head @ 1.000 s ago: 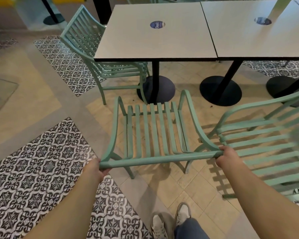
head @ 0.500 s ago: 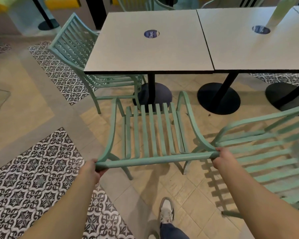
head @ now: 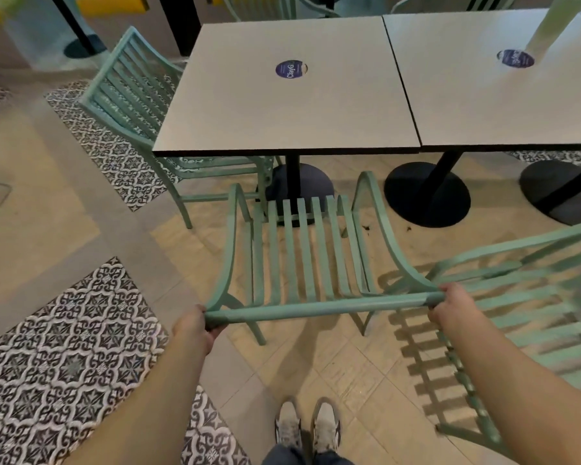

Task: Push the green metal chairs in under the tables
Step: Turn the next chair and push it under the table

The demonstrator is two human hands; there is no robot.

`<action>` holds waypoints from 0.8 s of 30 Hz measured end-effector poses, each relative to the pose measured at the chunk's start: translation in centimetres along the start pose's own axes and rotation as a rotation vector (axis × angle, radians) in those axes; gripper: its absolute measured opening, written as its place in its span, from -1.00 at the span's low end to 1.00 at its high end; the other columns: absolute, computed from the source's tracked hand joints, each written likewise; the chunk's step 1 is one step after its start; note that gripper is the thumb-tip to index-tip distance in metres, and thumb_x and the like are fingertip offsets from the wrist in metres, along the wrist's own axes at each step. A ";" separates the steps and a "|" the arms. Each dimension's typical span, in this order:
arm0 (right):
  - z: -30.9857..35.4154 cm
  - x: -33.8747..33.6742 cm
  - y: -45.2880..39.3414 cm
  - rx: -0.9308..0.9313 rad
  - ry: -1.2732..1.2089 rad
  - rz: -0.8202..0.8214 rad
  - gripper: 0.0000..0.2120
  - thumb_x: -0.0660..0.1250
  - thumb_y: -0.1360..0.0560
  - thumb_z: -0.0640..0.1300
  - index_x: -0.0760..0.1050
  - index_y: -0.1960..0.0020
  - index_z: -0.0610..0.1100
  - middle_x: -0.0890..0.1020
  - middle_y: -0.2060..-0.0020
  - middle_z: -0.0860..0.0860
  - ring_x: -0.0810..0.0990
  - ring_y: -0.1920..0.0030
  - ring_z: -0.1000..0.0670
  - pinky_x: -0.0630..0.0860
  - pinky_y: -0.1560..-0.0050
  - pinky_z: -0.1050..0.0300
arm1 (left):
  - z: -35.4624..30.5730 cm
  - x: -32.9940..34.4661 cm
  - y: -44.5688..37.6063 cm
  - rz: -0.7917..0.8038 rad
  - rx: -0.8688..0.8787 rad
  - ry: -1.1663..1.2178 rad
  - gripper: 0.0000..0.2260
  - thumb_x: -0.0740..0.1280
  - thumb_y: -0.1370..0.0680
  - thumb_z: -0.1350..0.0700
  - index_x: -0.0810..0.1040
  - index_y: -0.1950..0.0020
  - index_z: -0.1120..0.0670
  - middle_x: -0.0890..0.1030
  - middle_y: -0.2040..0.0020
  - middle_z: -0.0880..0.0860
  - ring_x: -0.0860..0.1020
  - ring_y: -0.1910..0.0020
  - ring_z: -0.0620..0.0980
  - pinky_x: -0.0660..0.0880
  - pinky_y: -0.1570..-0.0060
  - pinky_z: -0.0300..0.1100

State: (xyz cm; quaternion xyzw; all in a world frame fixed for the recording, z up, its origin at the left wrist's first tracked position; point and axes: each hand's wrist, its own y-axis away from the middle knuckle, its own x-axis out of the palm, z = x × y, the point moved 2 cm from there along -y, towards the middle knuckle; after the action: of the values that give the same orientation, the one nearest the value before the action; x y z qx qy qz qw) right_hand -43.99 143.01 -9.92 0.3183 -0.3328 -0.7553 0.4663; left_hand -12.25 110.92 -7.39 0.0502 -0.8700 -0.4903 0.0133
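A green metal chair (head: 302,250) with a slatted seat stands in front of me, facing the left grey table (head: 282,105). Its front edge is just short of the table's near edge, close to the black pedestal base (head: 299,186). My left hand (head: 195,325) grips the left end of the chair's top back rail. My right hand (head: 450,305) grips the rail's right end. A second green chair (head: 138,105) sits at the table's left side, its seat partly under the top. A third green chair (head: 530,313) stands to my right, away from the tables.
A second grey table (head: 503,95) adjoins the first on the right, with two black round bases (head: 426,196) beneath. Patterned tile patches (head: 64,347) break the beige floor. My shoes (head: 307,427) are at the bottom centre.
The chair in my hands has slid forward toward the table, and I have stepped closer behind it. Both hands keep their grip on the rail.
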 end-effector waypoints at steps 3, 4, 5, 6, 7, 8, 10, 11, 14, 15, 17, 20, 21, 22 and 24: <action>1.2 0.5 -1.9 -0.026 -0.004 -0.014 -0.70 0.37 -0.40 -0.19 0.41 -0.11 -0.14 0.54 -0.09 -0.13 0.57 0.03 -0.12 0.57 0.01 0.03 | 0.6 0.8 0.1 0.006 0.003 -0.027 -0.66 0.17 -0.61 0.28 0.33 -0.38 0.32 0.50 -0.22 0.29 0.51 -0.20 0.29 0.52 0.08 0.17; 1.6 0.3 -2.4 -0.001 -0.017 -0.026 -0.69 0.37 -0.40 -0.16 0.41 -0.11 -0.14 0.54 -0.09 -0.11 0.58 0.05 -0.10 0.58 0.03 0.06 | 0.7 1.2 0.2 0.000 0.004 -0.030 -0.66 0.18 -0.60 0.28 0.35 -0.37 0.32 0.51 -0.21 0.30 0.53 -0.15 0.29 0.53 0.15 0.17; 1.8 0.3 -3.0 0.039 -0.055 -0.049 -0.69 0.38 -0.40 -0.14 0.41 -0.11 -0.13 0.54 -0.08 -0.08 0.59 0.06 -0.08 0.58 0.08 0.08 | 0.9 1.6 0.4 0.016 0.001 -0.031 -0.66 0.19 -0.59 0.28 0.36 -0.36 0.32 0.52 -0.21 0.31 0.54 -0.09 0.28 0.53 0.23 0.17; 2.1 0.1 -3.8 0.029 -0.069 -0.053 -0.68 0.38 -0.40 -0.13 0.42 -0.11 -0.13 0.54 -0.07 -0.07 0.59 0.07 -0.06 0.57 0.14 0.09 | 0.9 2.0 0.4 0.023 0.006 -0.043 -0.67 0.19 -0.59 0.29 0.36 -0.35 0.32 0.52 -0.21 0.32 0.54 -0.04 0.27 0.52 0.25 0.18; 2.3 0.4 -4.0 0.032 -0.063 -0.043 -0.67 0.38 -0.39 -0.13 0.43 -0.13 -0.13 0.54 -0.06 -0.06 0.59 0.08 -0.06 0.56 0.18 0.09 | 1.1 2.5 0.8 0.013 0.014 -0.056 -0.67 0.20 -0.59 0.30 0.36 -0.35 0.32 0.52 -0.18 0.32 0.54 -0.01 0.26 0.52 0.23 0.19; 2.7 0.3 -4.7 0.029 -0.060 -0.052 -0.66 0.38 -0.40 -0.13 0.44 -0.15 -0.13 0.54 -0.04 -0.07 0.60 0.08 -0.06 0.56 0.19 0.09 | 1.2 2.9 1.3 0.015 0.023 -0.056 -0.68 0.20 -0.59 0.31 0.36 -0.35 0.33 0.52 -0.15 0.32 0.52 0.00 0.25 0.51 0.18 0.20; 3.3 0.1 -6.3 0.017 -0.062 -0.066 -0.66 0.39 -0.40 -0.13 0.45 -0.14 -0.14 0.54 -0.02 -0.08 0.60 0.08 -0.06 0.59 0.13 0.09 | 1.4 3.9 2.0 0.028 0.029 -0.060 -0.68 0.21 -0.60 0.31 0.36 -0.35 0.33 0.50 -0.14 0.33 0.51 -0.01 0.25 0.50 0.11 0.20; 3.7 0.0 -7.5 0.017 -0.026 -0.066 -0.64 0.40 -0.38 -0.12 0.46 -0.15 -0.14 0.56 -0.03 -0.08 0.61 0.08 -0.06 0.60 0.07 0.07 | 1.5 4.3 2.1 0.036 0.021 -0.066 -0.68 0.21 -0.60 0.31 0.35 -0.35 0.33 0.50 -0.17 0.34 0.52 -0.03 0.26 0.50 0.10 0.20; 4.9 0.0 -8.3 0.016 -0.097 -0.073 -0.60 0.42 -0.34 -0.13 0.48 -0.17 -0.14 0.59 -0.05 -0.07 0.62 0.11 -0.05 0.61 0.10 0.09 | 2.1 5.6 2.5 0.041 0.003 -0.075 -0.68 0.22 -0.61 0.30 0.35 -0.35 0.33 0.48 -0.25 0.35 0.52 -0.17 0.31 0.52 0.06 0.20; 5.4 -0.1 -9.0 0.029 -0.122 -0.058 -0.64 0.41 -0.38 -0.13 0.47 -0.15 -0.14 0.57 -0.01 -0.07 0.61 0.12 -0.03 0.59 0.17 0.13 | 2.3 5.9 2.7 0.042 -0.009 -0.070 -0.68 0.22 -0.61 0.29 0.35 -0.35 0.32 0.48 -0.26 0.35 0.52 -0.18 0.31 0.53 0.05 0.20; 6.3 0.1 -7.5 0.033 -0.135 -0.046 -0.65 0.40 -0.42 -0.13 0.45 -0.17 -0.13 0.55 0.00 -0.07 0.60 0.10 -0.04 0.56 0.21 0.12 | 2.5 6.7 3.0 0.055 -0.026 -0.066 -0.69 0.22 -0.61 0.28 0.34 -0.35 0.31 0.47 -0.27 0.34 0.51 -0.20 0.32 0.53 0.01 0.21; 6.6 0.2 -8.9 0.038 -0.155 -0.056 -0.62 0.38 -0.44 -0.14 0.45 -0.24 -0.14 0.55 -0.07 -0.09 0.62 0.04 -0.08 0.60 0.12 0.06 | 2.4 7.8 3.3 0.057 -0.015 -0.084 -0.70 0.22 -0.61 0.30 0.35 -0.34 0.32 0.46 -0.27 0.35 0.50 -0.19 0.34 0.52 0.03 0.20; 7.0 0.2 -9.0 0.045 -0.161 -0.040 -0.62 0.38 -0.44 -0.14 0.45 -0.23 -0.14 0.56 -0.07 -0.09 0.62 0.04 -0.09 0.60 0.04 0.05 | 2.4 8.2 3.1 0.061 -0.013 -0.084 -0.70 0.23 -0.61 0.30 0.35 -0.34 0.32 0.46 -0.26 0.35 0.51 -0.18 0.34 0.52 0.04 0.20; 7.2 0.4 -8.2 0.047 -0.166 -0.048 -0.62 0.39 -0.43 -0.14 0.45 -0.22 -0.13 0.56 -0.08 -0.09 0.62 0.03 -0.09 0.60 -0.01 0.04 | 2.3 8.7 3.1 0.065 -0.011 -0.091 -0.69 0.23 -0.60 0.30 0.35 -0.33 0.32 0.47 -0.26 0.35 0.51 -0.16 0.33 0.53 0.05 0.19; 7.3 0.7 -7.5 0.055 -0.179 -0.044 -0.60 0.39 -0.43 -0.16 0.44 -0.24 -0.14 0.55 -0.09 -0.09 0.61 0.01 -0.09 0.59 -0.08 0.04 | 2.0 9.2 3.0 0.068 -0.011 -0.108 -0.69 0.24 -0.60 0.30 0.35 -0.34 0.33 0.47 -0.26 0.36 0.53 -0.12 0.32 0.53 0.07 0.18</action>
State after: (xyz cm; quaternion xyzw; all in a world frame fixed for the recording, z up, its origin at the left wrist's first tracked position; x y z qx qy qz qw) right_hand -53.70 146.41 -11.84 0.2692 -0.3866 -0.7815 0.4091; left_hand -21.80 113.20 -6.12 -0.0059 -0.8679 -0.4964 -0.0165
